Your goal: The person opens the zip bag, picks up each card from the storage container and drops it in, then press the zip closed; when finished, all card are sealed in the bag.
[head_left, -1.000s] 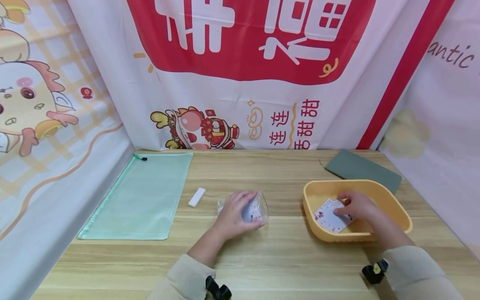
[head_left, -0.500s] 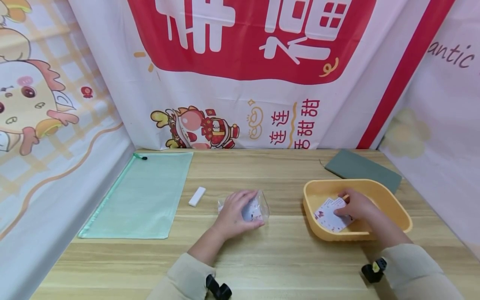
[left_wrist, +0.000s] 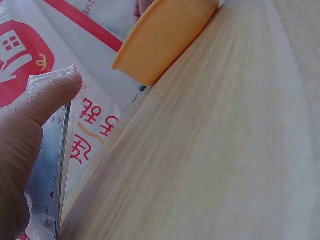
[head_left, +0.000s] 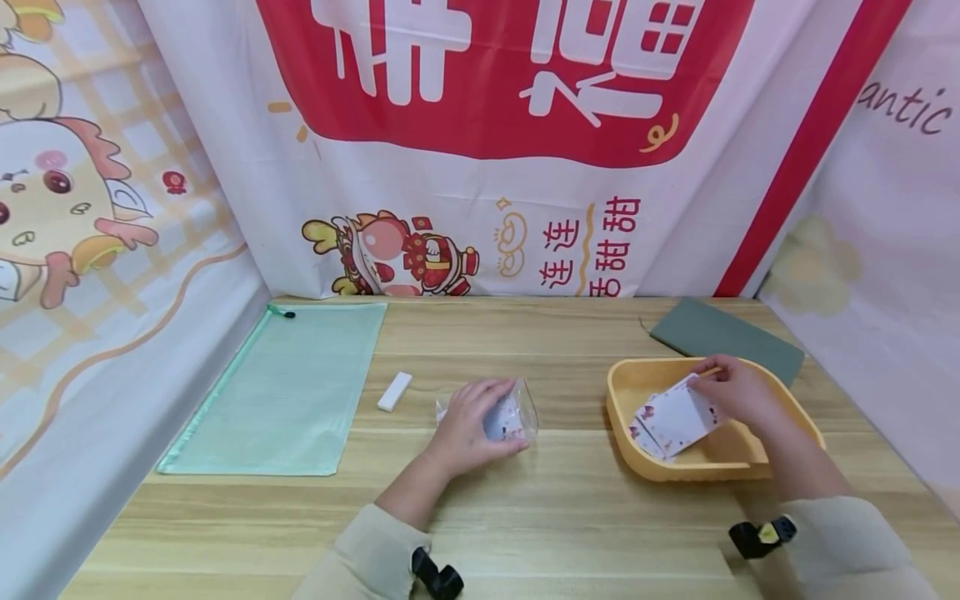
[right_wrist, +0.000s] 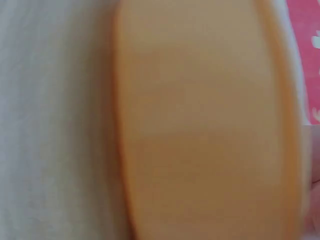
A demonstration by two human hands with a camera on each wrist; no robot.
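Note:
My left hand (head_left: pixel 468 425) grips a clear plastic bag (head_left: pixel 531 408) with printed cards (head_left: pixel 504 420) inside, low over the table's middle. In the left wrist view, the thumb lies along the edge of the bagged stack (left_wrist: pixel 47 175). At the yellow basket (head_left: pixel 652 472), my right hand (head_left: pixel 738 392) pinches a white card (head_left: pixel 681 417) with a small floral print, tilted up inside the rim. Beneath that card, other printed cards (head_left: pixel 647 439) lie partly hidden in the basket. The right wrist view is mostly filled by the blurred basket wall (right_wrist: pixel 205 125).
A mint-green zip pouch (head_left: pixel 277 392) lies flat on the left of the wooden table (head_left: pixel 555 525). Near it is a small white block (head_left: pixel 394 392). Behind the basket rests a dark green notebook-like flat item (head_left: pixel 731 337). Printed cloths hang at the back and both sides.
My right hand has risen and shifted slightly right, lifting a card off the others in the basket. The left hand and its bag have stayed in place.

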